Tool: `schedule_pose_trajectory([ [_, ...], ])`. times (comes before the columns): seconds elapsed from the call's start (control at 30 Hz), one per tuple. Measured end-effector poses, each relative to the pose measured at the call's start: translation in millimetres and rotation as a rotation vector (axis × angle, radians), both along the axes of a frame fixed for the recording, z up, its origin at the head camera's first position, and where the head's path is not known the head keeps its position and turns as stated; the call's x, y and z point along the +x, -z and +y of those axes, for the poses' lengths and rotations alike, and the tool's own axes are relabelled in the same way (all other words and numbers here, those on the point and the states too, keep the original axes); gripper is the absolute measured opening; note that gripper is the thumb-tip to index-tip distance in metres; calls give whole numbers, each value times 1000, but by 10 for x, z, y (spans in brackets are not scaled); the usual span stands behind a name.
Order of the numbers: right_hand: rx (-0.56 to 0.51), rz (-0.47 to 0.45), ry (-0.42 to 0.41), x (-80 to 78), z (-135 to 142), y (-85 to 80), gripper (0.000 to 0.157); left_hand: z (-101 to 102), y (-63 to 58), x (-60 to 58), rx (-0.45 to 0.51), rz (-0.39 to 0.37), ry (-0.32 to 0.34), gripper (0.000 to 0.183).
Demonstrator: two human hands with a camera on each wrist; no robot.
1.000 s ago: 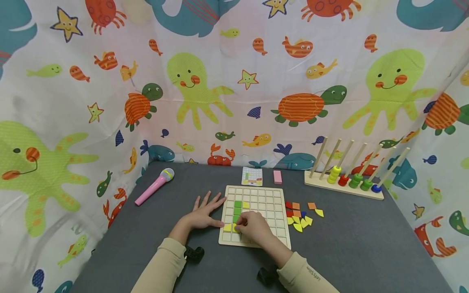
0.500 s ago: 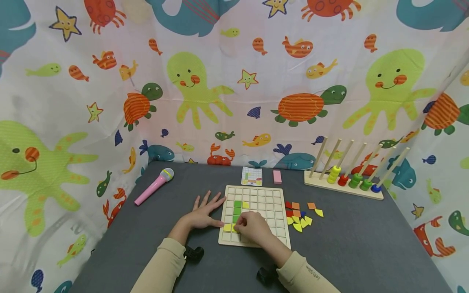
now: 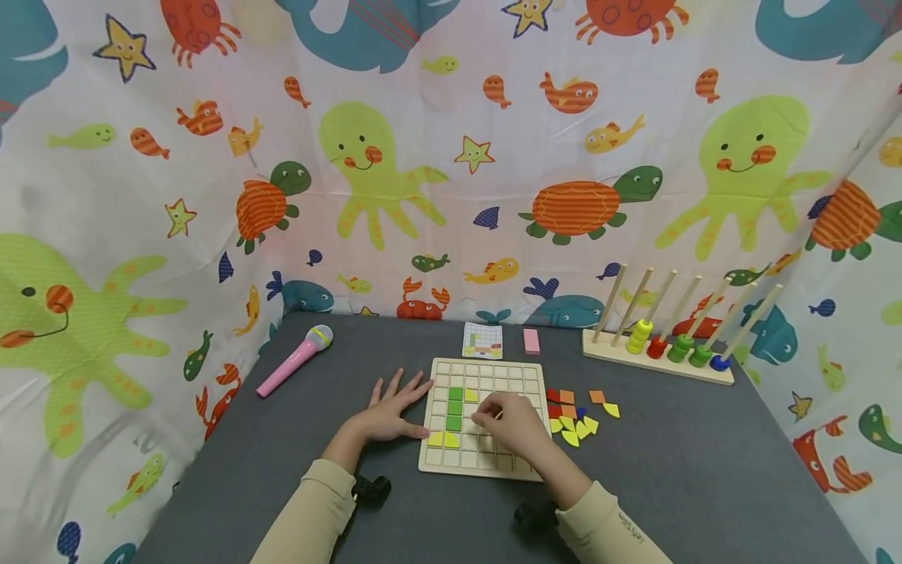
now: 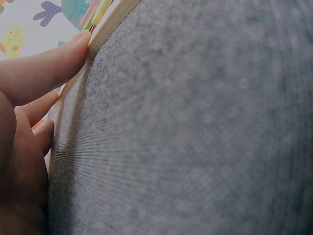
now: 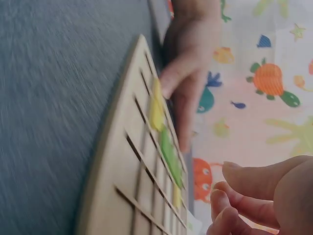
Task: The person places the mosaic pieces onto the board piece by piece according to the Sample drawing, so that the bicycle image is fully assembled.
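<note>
A wooden grid board [image 3: 486, 464] lies on the table. Green squares [image 3: 454, 408] form a column on its left part, with one yellow piece [image 3: 470, 396] to their right and two yellow pieces [image 3: 444, 439] below. My left hand [image 3: 386, 417] has its fingers spread at the board's left side; its thumb [image 4: 54, 63] touches the board's edge in the left wrist view. Over the board's middle is my right hand [image 3: 514, 424], fingers loosely bent. The right wrist view shows a gap between its thumb [image 5: 244, 178] and fingers, with nothing held.
Loose red, orange, blue and yellow pieces [image 3: 570, 438] lie right of the board. Behind it are a printed pattern card [image 3: 482, 341] and a pink block [image 3: 531, 341]. A pink toy microphone [image 3: 289, 366] lies left, a peg rack with coloured rings [image 3: 658, 362] back right.
My right hand has come away from the lower yellow piece and moved up and right, leaving that piece on the board. My left hand has stayed in place.
</note>
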State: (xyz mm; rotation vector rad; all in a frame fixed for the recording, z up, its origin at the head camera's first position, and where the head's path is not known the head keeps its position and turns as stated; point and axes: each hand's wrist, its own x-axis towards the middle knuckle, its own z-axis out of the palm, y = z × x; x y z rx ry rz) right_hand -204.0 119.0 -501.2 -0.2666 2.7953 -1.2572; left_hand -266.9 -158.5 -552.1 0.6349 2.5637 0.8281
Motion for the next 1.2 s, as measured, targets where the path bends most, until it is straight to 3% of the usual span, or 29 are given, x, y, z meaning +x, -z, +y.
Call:
schedule_pose_trajectory([
  [0.4,4,3,120,-51,449,-163,9,-10,29,1,13,4,-7,96],
  [1.2,75,-40,271,-85,1300,-131,23,-13,35,-8,7,11,8,97],
])
